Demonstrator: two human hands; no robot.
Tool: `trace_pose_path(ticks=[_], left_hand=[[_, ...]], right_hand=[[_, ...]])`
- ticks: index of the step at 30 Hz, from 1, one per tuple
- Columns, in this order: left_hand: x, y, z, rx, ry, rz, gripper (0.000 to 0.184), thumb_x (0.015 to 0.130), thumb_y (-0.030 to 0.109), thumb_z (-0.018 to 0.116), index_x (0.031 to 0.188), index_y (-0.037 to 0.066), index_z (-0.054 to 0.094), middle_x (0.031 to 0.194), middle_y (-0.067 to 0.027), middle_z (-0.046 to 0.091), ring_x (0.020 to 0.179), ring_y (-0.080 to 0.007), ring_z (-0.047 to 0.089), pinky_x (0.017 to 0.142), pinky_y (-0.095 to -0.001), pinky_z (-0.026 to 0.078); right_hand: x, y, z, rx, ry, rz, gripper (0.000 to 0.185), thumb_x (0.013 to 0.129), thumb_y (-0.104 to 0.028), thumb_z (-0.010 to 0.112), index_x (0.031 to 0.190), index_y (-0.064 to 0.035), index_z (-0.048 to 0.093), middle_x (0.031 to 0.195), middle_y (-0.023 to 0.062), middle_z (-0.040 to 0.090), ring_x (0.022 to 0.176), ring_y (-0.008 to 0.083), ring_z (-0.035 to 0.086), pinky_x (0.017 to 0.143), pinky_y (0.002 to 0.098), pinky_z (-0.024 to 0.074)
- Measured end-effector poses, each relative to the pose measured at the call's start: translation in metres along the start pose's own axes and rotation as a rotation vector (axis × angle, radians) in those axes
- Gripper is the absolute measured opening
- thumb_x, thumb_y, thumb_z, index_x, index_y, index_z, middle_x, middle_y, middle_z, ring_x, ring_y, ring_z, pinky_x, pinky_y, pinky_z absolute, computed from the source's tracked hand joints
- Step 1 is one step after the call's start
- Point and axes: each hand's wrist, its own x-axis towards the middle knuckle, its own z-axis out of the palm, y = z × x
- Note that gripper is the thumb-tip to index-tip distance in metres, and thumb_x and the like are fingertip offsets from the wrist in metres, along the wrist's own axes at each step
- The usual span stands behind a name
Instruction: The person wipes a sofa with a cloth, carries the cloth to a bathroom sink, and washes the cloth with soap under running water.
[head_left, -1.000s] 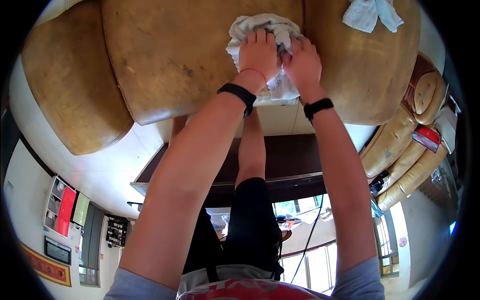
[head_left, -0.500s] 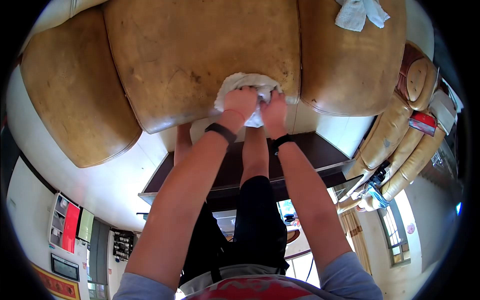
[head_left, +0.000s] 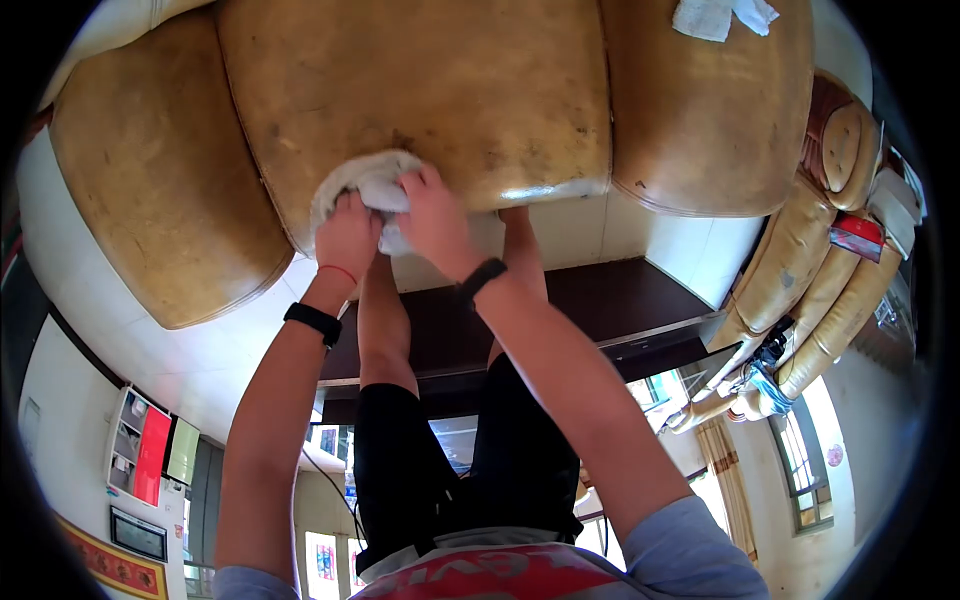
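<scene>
A white cloth (head_left: 345,172) lies bunched against the front edge of the middle tan leather sofa cushion (head_left: 430,70), left of its centre. My left hand (head_left: 347,242) has its fingers curled into the near part of the cloth. Pressed on its right side is my right hand (head_left: 436,222), slightly blurred, with its fingers bent over a fold. Both hands grip the cloth, and part of it is hidden beneath them. Dark marks and scuffs show on the leather around it.
More white cloth (head_left: 703,18) lies on the right cushion (head_left: 705,120). A dark brown table (head_left: 600,300) stands close behind my legs. At far right is another tan sofa (head_left: 775,260) with a red box (head_left: 857,236) and other items on it.
Both hands have slid the cloth leftward along the cushion's front edge. The right part of that edge, previously under the cloth, now shows a shiny highlight.
</scene>
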Motion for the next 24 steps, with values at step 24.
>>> trace_pose_path(ticks=[24], left_hand=[[0.06, 0.23, 0.083, 0.078, 0.311, 0.666, 0.023, 0.078, 0.014, 0.06, 0.101, 0.011, 0.06, 0.098, -0.0026, 0.055, 0.094, -0.0219, 0.053, 0.082, -0.0347, 0.042]], right_hand=[[-0.067, 0.185, -0.128, -0.454, 0.182, 0.478, 0.036, 0.079, -0.003, 0.061, 0.115, 0.0002, 0.054, 0.1, 0.0216, 0.065, 0.086, 0.0418, 0.066, 0.072, 0.0483, 0.0548]])
